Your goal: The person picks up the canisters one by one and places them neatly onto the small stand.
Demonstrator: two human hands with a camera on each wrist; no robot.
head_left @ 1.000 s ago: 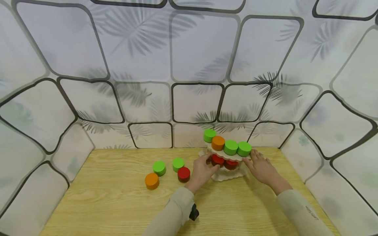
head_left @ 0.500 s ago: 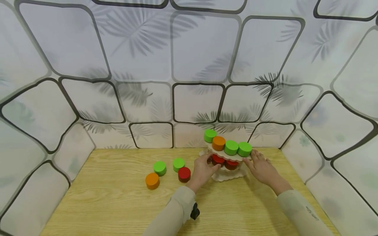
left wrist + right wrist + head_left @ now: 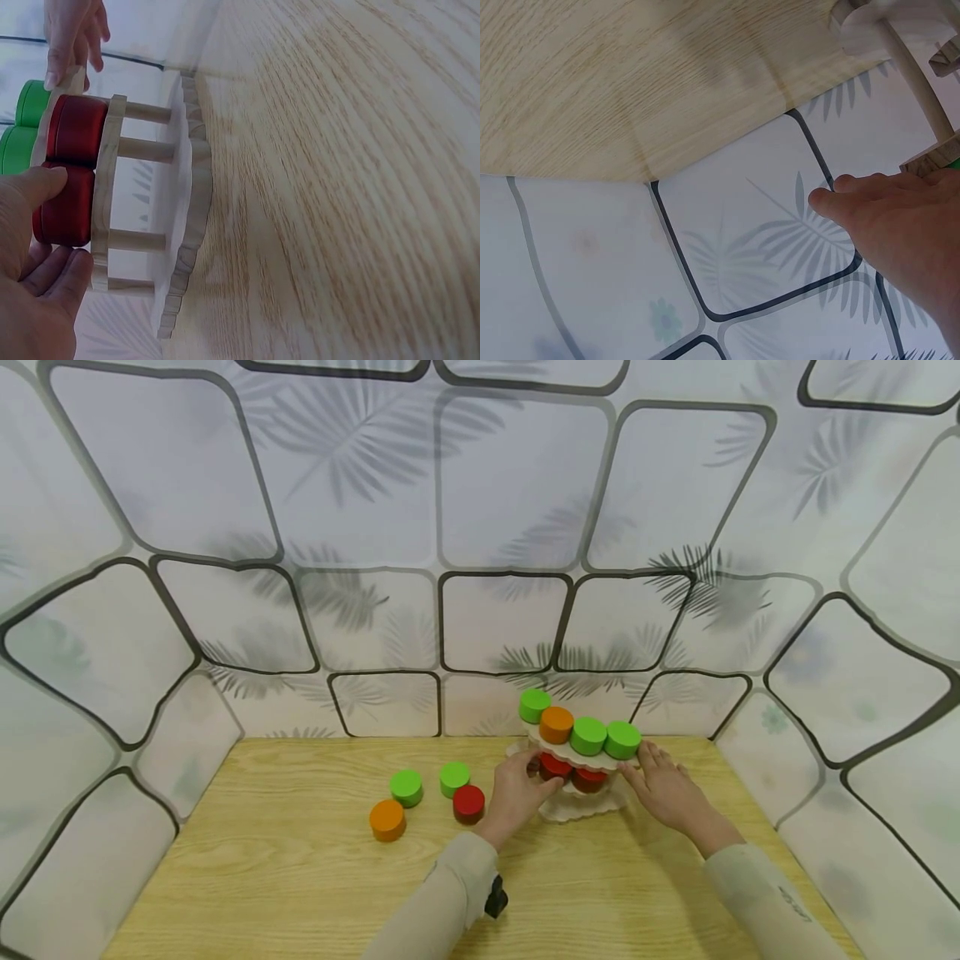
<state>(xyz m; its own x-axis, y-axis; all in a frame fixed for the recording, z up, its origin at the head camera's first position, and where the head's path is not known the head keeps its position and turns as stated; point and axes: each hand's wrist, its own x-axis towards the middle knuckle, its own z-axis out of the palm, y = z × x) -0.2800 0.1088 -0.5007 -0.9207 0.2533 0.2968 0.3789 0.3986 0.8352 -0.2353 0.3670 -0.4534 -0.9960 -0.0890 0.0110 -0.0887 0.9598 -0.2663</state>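
A tiered wooden stand (image 3: 583, 811) with scalloped shelves holds round tins. My left hand (image 3: 517, 793) pinches a red round tin (image 3: 67, 206) on the middle shelf (image 3: 107, 180), thumb on one side and fingers curled at the other. Another red tin (image 3: 79, 129) sits right beside it. On the top shelf (image 3: 576, 756) stand an orange tin (image 3: 556, 725) and several green tins (image 3: 588, 736). My right hand (image 3: 667, 789) rests against that shelf's right end, fingers fairly straight; in the right wrist view its fingertips meet the shelf edge (image 3: 934, 155).
Left of the stand, a green tin (image 3: 454, 779) and a red tin (image 3: 468, 804) stand close together on the wooden table (image 3: 285, 860). Farther left are another green tin (image 3: 406, 787) and an orange tin (image 3: 387, 821). Patterned walls (image 3: 367, 627) enclose the back and both sides.
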